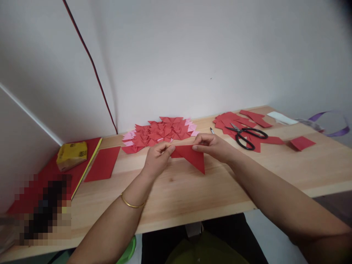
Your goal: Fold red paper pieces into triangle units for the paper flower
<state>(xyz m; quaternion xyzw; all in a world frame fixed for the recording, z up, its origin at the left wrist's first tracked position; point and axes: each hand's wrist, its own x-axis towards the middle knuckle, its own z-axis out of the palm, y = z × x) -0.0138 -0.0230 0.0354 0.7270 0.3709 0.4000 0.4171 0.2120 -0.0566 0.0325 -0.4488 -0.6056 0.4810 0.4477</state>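
Observation:
A folded sheet of red paper (pixel 194 156) is held up above the wooden table, its lower right corner hanging as a point. My left hand (pixel 158 157) pinches its left end between thumb and fingers. At the upper right edge, my right hand (pixel 210 146) grips the same paper with thumb and bent fingers. Just behind both hands lies a spread of folded red and pink paper pieces (pixel 165 130). To the right, black-handled scissors (pixel 244 135) rest on a pile of red paper pieces (pixel 227 121).
Left on the table (pixel 192 201) are a red sheet (pixel 103 164), a yellow strip (pixel 88 167) and a yellow packet (pixel 72 156). A small red piece (pixel 301 143), a white strip (pixel 282 118) and a purple ribbon (pixel 339 132) are at right. A wall (pixel 206 55) stands behind.

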